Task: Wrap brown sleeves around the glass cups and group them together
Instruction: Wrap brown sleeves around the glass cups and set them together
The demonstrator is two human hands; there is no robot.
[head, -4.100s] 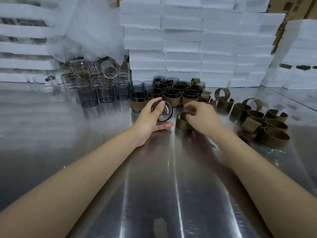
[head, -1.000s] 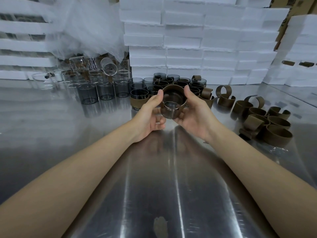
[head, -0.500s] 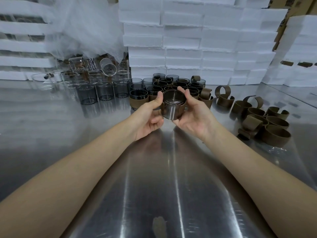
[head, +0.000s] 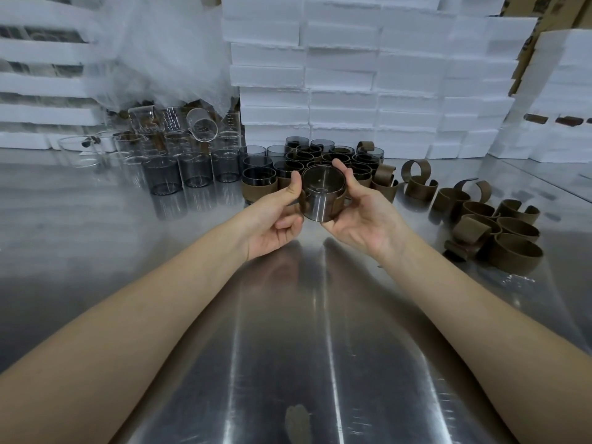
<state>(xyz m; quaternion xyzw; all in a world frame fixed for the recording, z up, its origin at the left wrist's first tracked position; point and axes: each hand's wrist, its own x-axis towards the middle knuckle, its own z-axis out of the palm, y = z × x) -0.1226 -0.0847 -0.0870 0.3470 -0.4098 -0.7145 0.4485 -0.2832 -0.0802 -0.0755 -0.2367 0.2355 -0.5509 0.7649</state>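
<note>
Above the steel table (head: 288,315), both hands gripping one glass cup (head: 323,193), brown sleeve (head: 340,197) mostly hidden, seemingly half-wrapped

Both hands hold one smoky glass cup (head: 323,195) above the steel table (head: 288,331), left hand (head: 275,219) thumb on its left side, right hand (head: 362,216) cradling it from the right; a brown sleeve (head: 340,200) curls round its back. Sleeved cups (head: 320,161) cluster just beyond the fingertips, loose sleeves (head: 499,229) lie right of the right hand, bare cups (head: 192,169) stand left of the left thumb

White foam blocks (head: 368,75) stacked at back; crumpled clear plastic sheet (head: 160,49) left; shiny steel table (head: 288,331) below.
</note>
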